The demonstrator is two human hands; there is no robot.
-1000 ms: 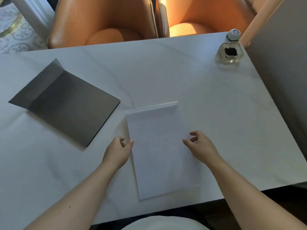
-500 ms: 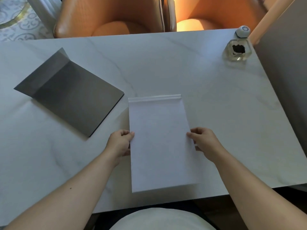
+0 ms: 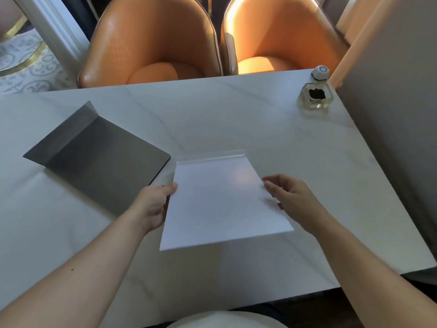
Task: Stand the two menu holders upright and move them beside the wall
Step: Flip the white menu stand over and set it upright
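Lifted at its near edge off the marble table (image 3: 236, 119), apparently pivoting on its base lip: white menu holder (image 3: 222, 204), pinched at both side edges by left hand (image 3: 153, 204) and right hand (image 3: 290, 200), now rising toward upright.

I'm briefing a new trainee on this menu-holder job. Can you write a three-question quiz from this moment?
1. True or false: the grey menu holder already stands upright.
2. Which hands grip the white menu holder? A) left only B) right only C) both
3. Fill in: the glass bottle sits at the table's far ____ corner, beside the wall.

Key
1. False: it lies flat, untouched, to the left.
2. C: the left hand and the right hand pinch its side edges, with the near edge tilted up off the table.
3. right
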